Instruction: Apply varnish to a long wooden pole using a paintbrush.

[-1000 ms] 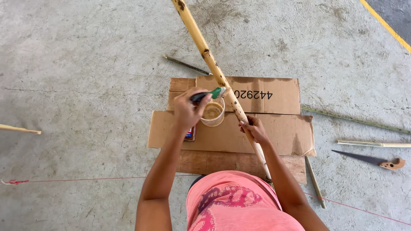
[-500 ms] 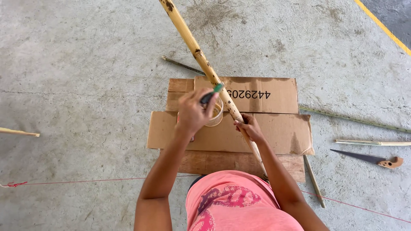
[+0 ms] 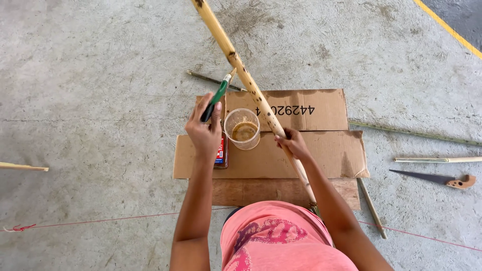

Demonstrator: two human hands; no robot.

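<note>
The right hand [image 3: 292,143] is wrapped around a long, spotted pale bamboo pole [image 3: 241,70] slanting from frame centre to the upper edge. The left hand [image 3: 205,131] pinches a green-handled paintbrush [image 3: 217,98], bristles touching the pole. Between the hands, a clear plastic cup of brown liquid [image 3: 242,129] stands on flattened brown cardboard [image 3: 326,150].

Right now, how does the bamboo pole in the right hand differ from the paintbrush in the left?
The bamboo pole is long, thick, tan with dark spots, and slants across the cardboard; the paintbrush is short, slim and green-handled. The right hand grips the pole low down; the left hand holds the brush by its handle. The brush tip meets the pole.
</note>
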